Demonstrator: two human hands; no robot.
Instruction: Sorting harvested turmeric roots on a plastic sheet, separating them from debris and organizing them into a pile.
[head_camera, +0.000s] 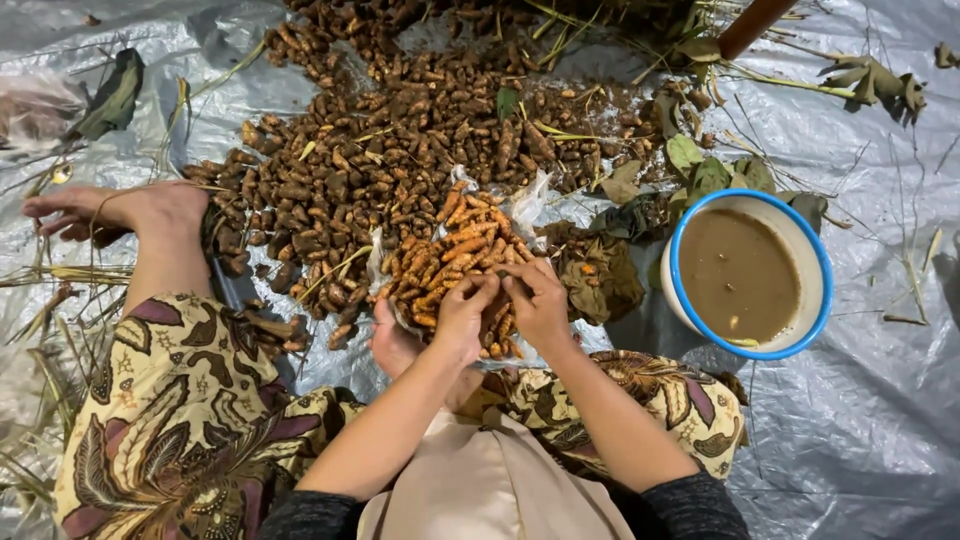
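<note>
My left hand and my right hand meet over my lap, fingertips pinched together on one small orange turmeric root. Just beyond the fingers, a heap of cleaned orange roots lies on a sheet of clear plastic. A much larger pile of brown, soil-covered roots spreads behind it across the grey tarp.
A white bowl with a blue rim holds muddy brown water at the right. Wilted leaves and stalks lie near it. My bare foot rests at the left by dry stalks, and patterned cloth covers my legs.
</note>
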